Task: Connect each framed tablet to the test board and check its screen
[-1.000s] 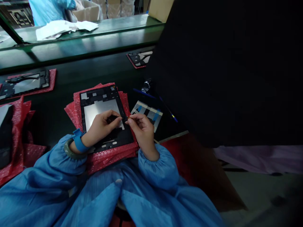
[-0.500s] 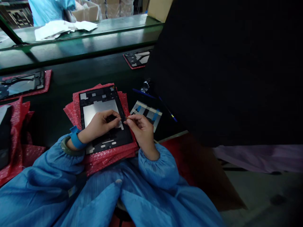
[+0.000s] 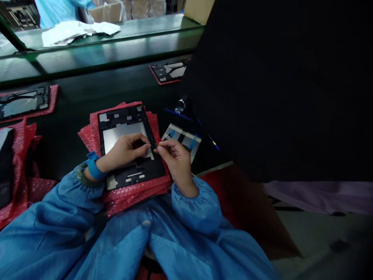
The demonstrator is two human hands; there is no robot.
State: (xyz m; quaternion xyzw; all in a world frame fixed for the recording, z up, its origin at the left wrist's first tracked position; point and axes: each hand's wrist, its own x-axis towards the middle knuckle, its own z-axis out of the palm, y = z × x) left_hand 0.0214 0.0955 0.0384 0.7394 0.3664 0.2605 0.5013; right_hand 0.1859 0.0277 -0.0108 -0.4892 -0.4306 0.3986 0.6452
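Head view: your right hand (image 3: 176,161) pinches a tiny tool (image 3: 155,145), left hand (image 3: 124,152) half-curled, hold unclear, on the black tablet frame (image 3: 124,114) atop red bubble wrap (image 3: 94,134); a slip under pressure could scratch the silver panel (image 3: 122,136)

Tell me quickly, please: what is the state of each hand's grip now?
Left hand: closed, pinching something small and dark on the black panel.
Right hand: closed, holding a thin tool.
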